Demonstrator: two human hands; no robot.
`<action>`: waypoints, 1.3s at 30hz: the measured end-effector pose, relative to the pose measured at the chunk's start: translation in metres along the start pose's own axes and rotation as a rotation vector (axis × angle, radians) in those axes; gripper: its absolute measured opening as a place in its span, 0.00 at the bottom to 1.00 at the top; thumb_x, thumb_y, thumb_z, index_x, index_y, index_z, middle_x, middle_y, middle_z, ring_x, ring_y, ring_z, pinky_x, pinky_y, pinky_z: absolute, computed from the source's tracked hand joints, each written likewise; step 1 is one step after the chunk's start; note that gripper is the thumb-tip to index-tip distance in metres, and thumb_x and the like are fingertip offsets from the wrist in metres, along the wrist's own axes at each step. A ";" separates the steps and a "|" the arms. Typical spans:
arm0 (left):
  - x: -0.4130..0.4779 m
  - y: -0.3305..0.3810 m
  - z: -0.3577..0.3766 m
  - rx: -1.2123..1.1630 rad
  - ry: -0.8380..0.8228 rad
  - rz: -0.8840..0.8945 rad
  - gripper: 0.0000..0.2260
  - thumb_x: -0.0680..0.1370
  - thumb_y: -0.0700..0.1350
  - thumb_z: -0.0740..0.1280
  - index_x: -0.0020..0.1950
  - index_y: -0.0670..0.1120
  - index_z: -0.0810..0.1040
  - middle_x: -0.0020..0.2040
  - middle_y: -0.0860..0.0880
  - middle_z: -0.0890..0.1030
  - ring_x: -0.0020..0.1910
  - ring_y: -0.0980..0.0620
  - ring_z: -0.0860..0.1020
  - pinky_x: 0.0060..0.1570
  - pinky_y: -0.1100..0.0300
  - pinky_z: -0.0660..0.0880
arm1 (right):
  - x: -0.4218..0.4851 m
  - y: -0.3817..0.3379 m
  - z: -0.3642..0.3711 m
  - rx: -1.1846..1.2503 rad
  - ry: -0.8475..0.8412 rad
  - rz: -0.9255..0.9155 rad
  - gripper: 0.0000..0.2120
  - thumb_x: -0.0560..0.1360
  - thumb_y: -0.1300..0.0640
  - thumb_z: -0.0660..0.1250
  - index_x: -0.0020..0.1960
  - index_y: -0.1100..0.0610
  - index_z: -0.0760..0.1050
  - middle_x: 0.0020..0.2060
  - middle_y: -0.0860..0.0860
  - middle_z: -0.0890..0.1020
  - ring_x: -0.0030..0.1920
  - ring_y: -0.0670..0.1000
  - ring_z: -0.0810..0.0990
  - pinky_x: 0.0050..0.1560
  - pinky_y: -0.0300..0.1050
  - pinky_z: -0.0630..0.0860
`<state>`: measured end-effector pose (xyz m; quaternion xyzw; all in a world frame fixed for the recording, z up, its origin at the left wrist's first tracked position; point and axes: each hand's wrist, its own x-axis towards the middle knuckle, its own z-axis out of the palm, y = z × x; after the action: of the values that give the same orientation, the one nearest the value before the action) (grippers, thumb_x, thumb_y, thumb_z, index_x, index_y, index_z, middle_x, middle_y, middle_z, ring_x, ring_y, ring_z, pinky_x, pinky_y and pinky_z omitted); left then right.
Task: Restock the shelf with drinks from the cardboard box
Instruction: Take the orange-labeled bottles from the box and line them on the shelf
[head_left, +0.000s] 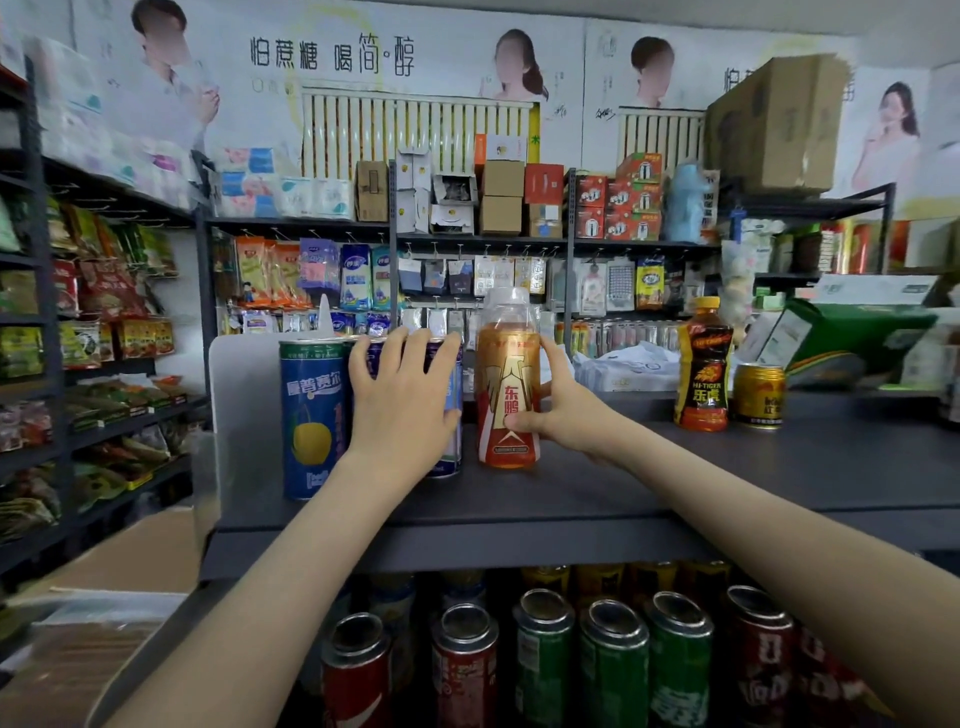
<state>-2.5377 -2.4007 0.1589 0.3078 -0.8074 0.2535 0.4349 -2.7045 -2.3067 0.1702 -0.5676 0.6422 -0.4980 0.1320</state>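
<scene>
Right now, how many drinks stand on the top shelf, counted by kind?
Tall blue cans: 3 in view, two partly behind the left hand
Orange bottle, gripped by the right hand: 1
Dark Hi-Tiger bottle: 1
Gold can: 1
Total: 6

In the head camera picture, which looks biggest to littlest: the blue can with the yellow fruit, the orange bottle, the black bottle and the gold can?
1. The orange bottle and the blue can look about alike; the can stands nearer, so I won't rank them.
2. The black bottle.
3. The gold can, smallest.
</scene>
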 end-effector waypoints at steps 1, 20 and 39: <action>0.000 0.000 0.000 -0.002 -0.011 -0.002 0.33 0.72 0.52 0.71 0.75 0.49 0.63 0.71 0.43 0.67 0.73 0.42 0.61 0.69 0.40 0.52 | -0.001 0.001 0.001 -0.028 0.005 -0.017 0.49 0.74 0.67 0.69 0.77 0.45 0.37 0.50 0.47 0.78 0.48 0.43 0.79 0.57 0.47 0.78; -0.209 0.046 -0.084 -0.514 -0.039 -0.253 0.19 0.77 0.50 0.60 0.65 0.44 0.73 0.60 0.48 0.77 0.58 0.54 0.74 0.55 0.69 0.68 | -0.189 -0.004 0.097 -0.206 0.029 -0.607 0.20 0.76 0.61 0.66 0.67 0.56 0.68 0.57 0.43 0.70 0.61 0.42 0.71 0.61 0.33 0.67; -0.657 -0.039 -0.168 -0.252 -0.888 -1.433 0.19 0.78 0.47 0.64 0.68 0.50 0.69 0.64 0.48 0.76 0.61 0.49 0.75 0.57 0.59 0.71 | -0.375 0.120 0.457 -0.193 -1.098 -0.116 0.23 0.80 0.58 0.61 0.73 0.51 0.60 0.67 0.47 0.66 0.65 0.47 0.69 0.61 0.41 0.70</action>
<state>-2.1339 -2.1324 -0.3162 0.7646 -0.5353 -0.3191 0.1645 -2.3201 -2.2244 -0.2870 -0.7874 0.4897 -0.0747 0.3669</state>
